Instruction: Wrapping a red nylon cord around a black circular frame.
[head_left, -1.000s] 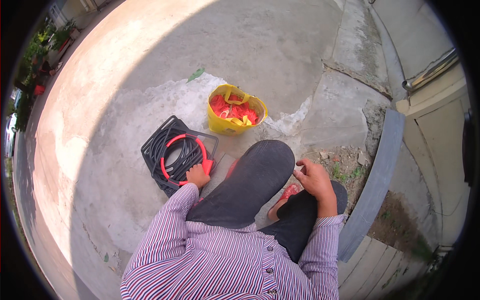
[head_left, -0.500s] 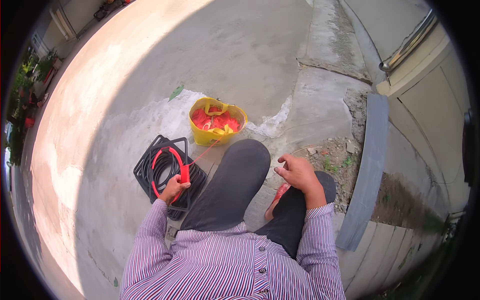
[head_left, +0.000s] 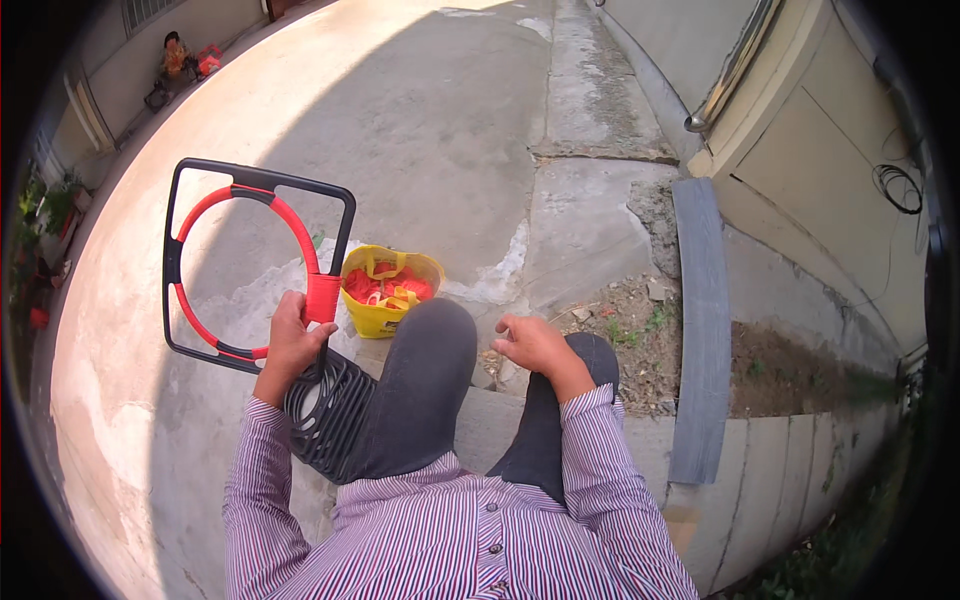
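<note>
My left hand (head_left: 291, 343) grips a square black frame (head_left: 172, 262) with a round ring inside it, red with black sections. The grip is at a thick red wrapped section (head_left: 321, 297) on the ring's right side. The raised frame stands tilted over a pile of similar black frames (head_left: 335, 415) beside my left thigh. My right hand (head_left: 540, 350) hovers by my right knee, fingers loosely bent and apart, with nothing visible in it. Ahead of my left knee stands a yellow bag (head_left: 372, 318) holding red stringy material (head_left: 378, 287).
Concrete ground (head_left: 440, 130) spreads ahead, partly sunlit on the left. A long grey board (head_left: 703, 330) lies to the right beside a patch of soil and rubble (head_left: 625, 335). A wall with a metal pipe (head_left: 735, 75) rises beyond it. Potted plants line the far left.
My left hand has lifted the black frame off the pile, up and to the left. My right hand stays near the right knee. The whole view has shifted.
</note>
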